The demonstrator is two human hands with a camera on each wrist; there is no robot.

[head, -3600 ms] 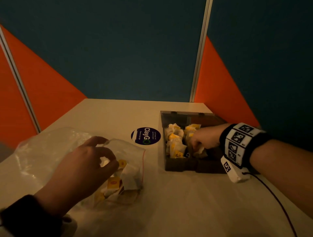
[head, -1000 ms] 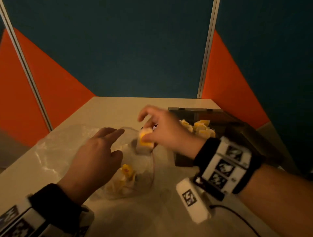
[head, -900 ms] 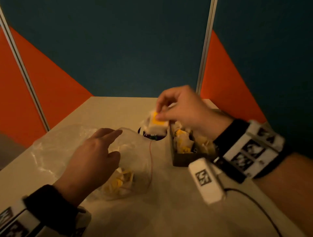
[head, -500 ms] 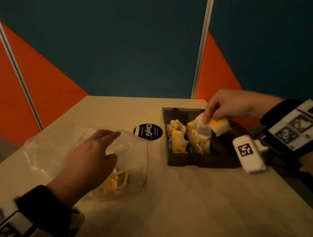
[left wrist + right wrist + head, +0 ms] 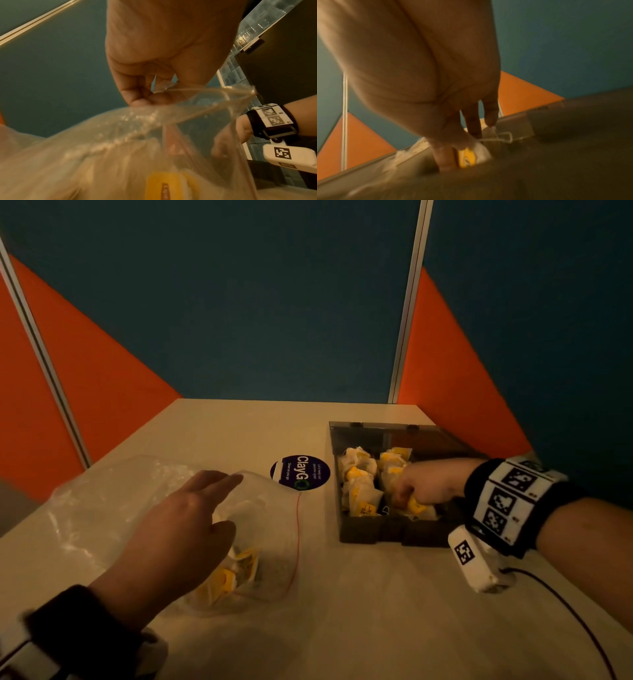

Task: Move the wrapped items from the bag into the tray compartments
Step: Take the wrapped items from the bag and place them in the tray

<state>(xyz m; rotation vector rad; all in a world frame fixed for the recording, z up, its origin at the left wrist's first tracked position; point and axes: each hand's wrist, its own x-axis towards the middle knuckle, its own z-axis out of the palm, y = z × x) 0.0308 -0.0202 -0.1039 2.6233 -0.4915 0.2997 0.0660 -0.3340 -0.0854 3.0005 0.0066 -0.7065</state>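
A clear plastic bag (image 5: 113, 508) lies on the table at the left with a few white-and-yellow wrapped items (image 5: 233, 575) inside. My left hand (image 5: 181, 529) pinches the bag's upper rim (image 5: 180, 89) and holds its mouth up. A dark compartment tray (image 5: 370, 530) stands at the right, its two left columns filled with wrapped items (image 5: 358, 482). My right hand (image 5: 424, 486) reaches down into the middle column and pinches one wrapped item (image 5: 469, 155) low in its compartment, thumb beside the yellow label.
A round dark sticker (image 5: 300, 473) lies on the table between bag and tray. The tray's clear lid (image 5: 394, 431) stands open at its far side. Blue and orange partition walls close the table's back and sides. A black cable (image 5: 568, 611) trails from my right wrist.
My right hand carried a wrapped item from the bag's mouth over to the tray and has lowered it into the middle column. The left hand kept its hold on the bag.
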